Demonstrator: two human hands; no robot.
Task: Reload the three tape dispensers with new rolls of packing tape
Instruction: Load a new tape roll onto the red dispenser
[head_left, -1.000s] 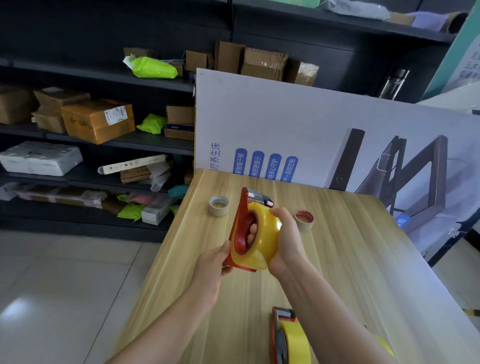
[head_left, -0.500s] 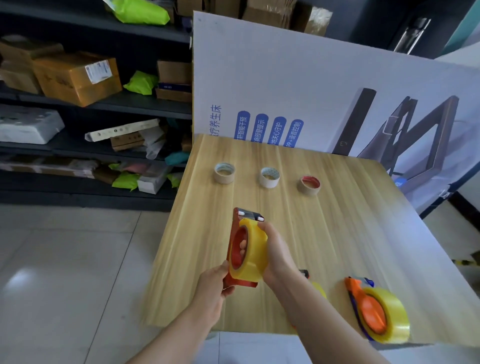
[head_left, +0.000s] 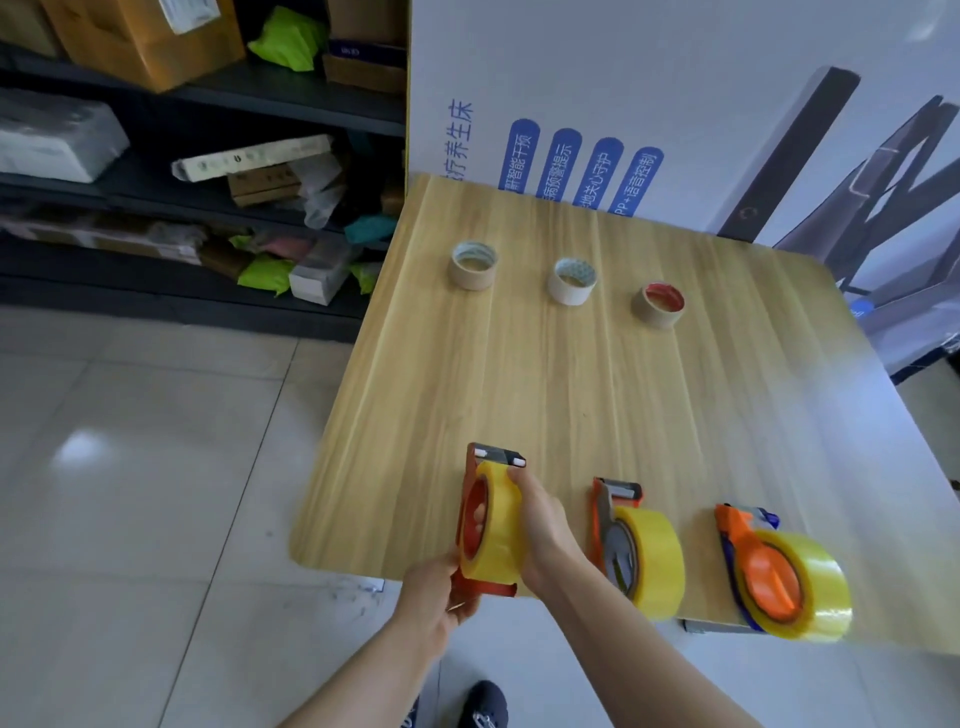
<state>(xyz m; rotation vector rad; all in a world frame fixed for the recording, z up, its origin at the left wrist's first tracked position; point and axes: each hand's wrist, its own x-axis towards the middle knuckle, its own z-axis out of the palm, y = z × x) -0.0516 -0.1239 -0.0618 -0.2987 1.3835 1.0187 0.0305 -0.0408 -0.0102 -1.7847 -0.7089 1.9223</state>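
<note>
Left hand (head_left: 434, 605) and right hand (head_left: 543, 535) grip the red tape dispenser (head_left: 470, 483) at six o'clock. It looks loaded; likely next, setting it down level.

The fingers of the right hand (head_left: 545, 530) vanish behind the translucent yellow tape roll (head_left: 501, 525) on the red plastic dispenser (head_left: 470, 467), showing only dimly through its core. The left hand (head_left: 431, 597) covers that dispenser's lower corner. A dark shoe (head_left: 485, 704) is cut by the bottom edge. The label on the brown cardboard box (head_left: 140, 47), itself cut off at the top, is too blurred to read.
</note>
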